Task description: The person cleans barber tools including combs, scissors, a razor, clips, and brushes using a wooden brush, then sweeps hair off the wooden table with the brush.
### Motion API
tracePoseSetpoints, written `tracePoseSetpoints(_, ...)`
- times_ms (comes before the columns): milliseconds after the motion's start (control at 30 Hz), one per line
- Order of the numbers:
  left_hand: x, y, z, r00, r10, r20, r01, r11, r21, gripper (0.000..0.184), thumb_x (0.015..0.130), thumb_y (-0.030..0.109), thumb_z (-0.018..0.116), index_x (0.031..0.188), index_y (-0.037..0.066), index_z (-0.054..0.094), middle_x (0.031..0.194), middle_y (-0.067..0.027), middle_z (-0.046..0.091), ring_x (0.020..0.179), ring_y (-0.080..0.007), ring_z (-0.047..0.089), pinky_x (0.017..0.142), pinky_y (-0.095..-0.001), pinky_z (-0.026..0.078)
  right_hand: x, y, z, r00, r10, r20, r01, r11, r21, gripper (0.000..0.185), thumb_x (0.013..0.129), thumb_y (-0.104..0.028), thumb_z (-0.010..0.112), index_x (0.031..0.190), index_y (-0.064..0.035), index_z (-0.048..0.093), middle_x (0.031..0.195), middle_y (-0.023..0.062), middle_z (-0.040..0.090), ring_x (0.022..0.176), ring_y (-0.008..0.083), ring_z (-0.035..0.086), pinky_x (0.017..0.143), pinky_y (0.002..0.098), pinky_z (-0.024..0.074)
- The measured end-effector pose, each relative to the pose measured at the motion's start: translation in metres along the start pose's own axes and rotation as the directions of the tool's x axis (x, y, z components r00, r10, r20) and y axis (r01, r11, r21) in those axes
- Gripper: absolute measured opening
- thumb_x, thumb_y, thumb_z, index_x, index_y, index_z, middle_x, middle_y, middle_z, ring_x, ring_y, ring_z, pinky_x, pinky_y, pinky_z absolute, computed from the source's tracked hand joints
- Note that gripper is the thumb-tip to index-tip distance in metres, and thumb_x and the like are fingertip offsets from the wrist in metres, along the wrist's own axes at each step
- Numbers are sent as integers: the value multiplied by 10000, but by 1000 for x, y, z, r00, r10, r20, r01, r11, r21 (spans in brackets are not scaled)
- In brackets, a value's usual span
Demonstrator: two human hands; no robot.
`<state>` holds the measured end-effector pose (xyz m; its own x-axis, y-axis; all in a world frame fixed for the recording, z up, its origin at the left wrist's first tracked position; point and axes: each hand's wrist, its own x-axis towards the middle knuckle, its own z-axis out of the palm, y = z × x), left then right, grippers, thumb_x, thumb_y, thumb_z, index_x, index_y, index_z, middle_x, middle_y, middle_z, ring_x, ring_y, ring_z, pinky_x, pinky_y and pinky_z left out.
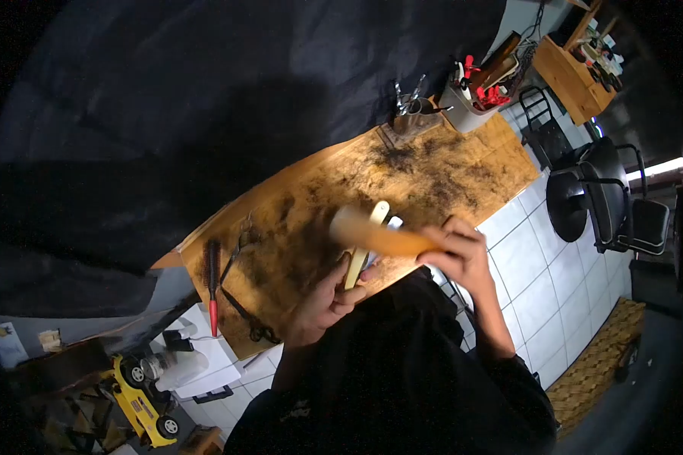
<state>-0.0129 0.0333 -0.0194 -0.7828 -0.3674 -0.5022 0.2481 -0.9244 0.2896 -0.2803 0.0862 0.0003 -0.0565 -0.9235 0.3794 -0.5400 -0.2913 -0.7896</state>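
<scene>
My left hand (328, 301), near the table's front edge, is closed around a long cream-coloured handle with a rounded end, which looks like a straight razor (369, 241). A pale bluish-white piece (394, 223) shows just behind it, partly hidden. From the right, my right hand (463, 256) grips an orange-handled brush (391, 241). Its pale tip is smeared by motion and crosses in front of the cream handle. Whether the two touch I cannot tell. Both hands are over the wooden table (341, 163), which is strewn with dark hair clippings.
On the table's left lie a red-handled round brush (213, 292) and black scissors (261, 331). A metal cup (415, 117) and a grey bin (467, 110) holding red clips stand at the far end. Black chairs (607, 189) are right; a yellow toy truck (140, 406) is lower left.
</scene>
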Motion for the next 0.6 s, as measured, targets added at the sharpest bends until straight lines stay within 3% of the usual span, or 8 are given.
tracePoseSetpoints(133,9,5,29,1000,10,8,-10,1000,12,534,1018,356,400,1398,-11,323,891,19,428,504,-8,264,352,-138,170,8,11,-21,888,216,-405,-284,952,-116,434,715,-208,811,1072,7,690,691,40,495,644,144,474,569,278,379)
tracePoseSetpoints(200,20,-1,39,990,134,33,-136,988,76,529,1018,350,406,1400,-7,326,902,23,430,521,-6,282,372,-130,187,6,11,-31,847,331,-417,-362,932,4,415,727,-178,810,1077,6,686,678,23,442,633,129,433,563,260,347)
tracePoseSetpoints(233,26,-1,41,984,177,29,-179,980,88,511,1005,278,468,1404,-11,332,936,25,449,574,-18,334,447,-135,271,3,15,-35,844,347,-410,-367,930,32,416,724,-174,812,1077,5,686,676,19,424,631,126,422,562,257,338)
tracePoseSetpoints(333,40,0,64,933,359,-16,-316,841,439,508,983,208,520,1411,-1,346,992,19,477,610,-41,362,518,-160,322,-5,27,-42,838,392,-379,-370,919,133,410,719,-146,814,1077,6,685,678,-2,357,631,109,382,559,247,303)
tracePoseSetpoints(367,42,4,77,929,368,-36,-312,832,459,494,960,136,551,1401,-6,381,1057,-19,541,698,-67,456,607,-194,408,-6,28,-45,825,423,-374,-388,906,169,402,722,-137,812,1077,6,686,682,-8,348,633,106,377,559,247,298)
tracePoseSetpoints(467,59,7,108,785,618,-33,-253,368,895,427,957,104,550,1353,-21,449,1068,-64,605,792,-85,555,681,-220,477,-8,36,-55,796,481,-367,-414,876,249,385,731,-108,800,1080,7,686,693,-18,333,638,100,367,563,246,291)
tracePoseSetpoints(500,65,8,119,712,702,1,-276,278,920,357,926,41,589,1269,-40,531,1021,-99,660,857,-116,623,754,-255,516,-7,40,-60,789,494,-366,-418,868,268,380,735,-99,795,1082,7,685,696,-20,329,640,99,365,565,246,290)
tracePoseSetpoints(600,82,17,143,594,802,63,-222,87,971,325,887,6,635,1201,-53,578,975,-97,680,808,-122,649,741,-249,527,-3,52,-75,771,514,-376,-424,855,301,381,737,-77,785,1092,12,678,701,-21,335,648,97,368,573,246,291)
